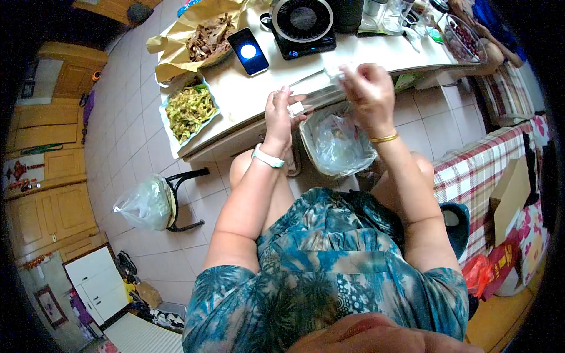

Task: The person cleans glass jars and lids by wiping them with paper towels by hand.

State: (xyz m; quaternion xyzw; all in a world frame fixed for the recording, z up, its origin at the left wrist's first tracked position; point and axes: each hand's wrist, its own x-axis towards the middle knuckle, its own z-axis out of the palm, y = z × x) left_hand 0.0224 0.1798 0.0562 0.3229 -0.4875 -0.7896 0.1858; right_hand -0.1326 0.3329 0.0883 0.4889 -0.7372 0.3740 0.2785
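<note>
My left hand [279, 117] is raised at the table's front edge, its fingers closed on a small white block-like piece [296, 109]. To its right my right hand [375, 100] is partly blurred, with fingers curled in a pinch. At its fingertips is a whitish, see-through scrap [334, 72], perhaps thin plastic; its kind is unclear. Below and between the hands stands a bin [311, 154] lined with a clear plastic bag [341, 141]. Behind them on the table is a black digital scale [307, 48] with a lit display and a round-topped item on it.
On the white table [247, 97] lie a phone [248, 52], dried brown pieces [210, 38] on brown paper and a tray of yellow-green pieces [189, 109]. Jars [395, 15] and a container of dark red fruit [462, 38] stand right, near another person's arm [491, 50]. A bagged stool [154, 203] stands left.
</note>
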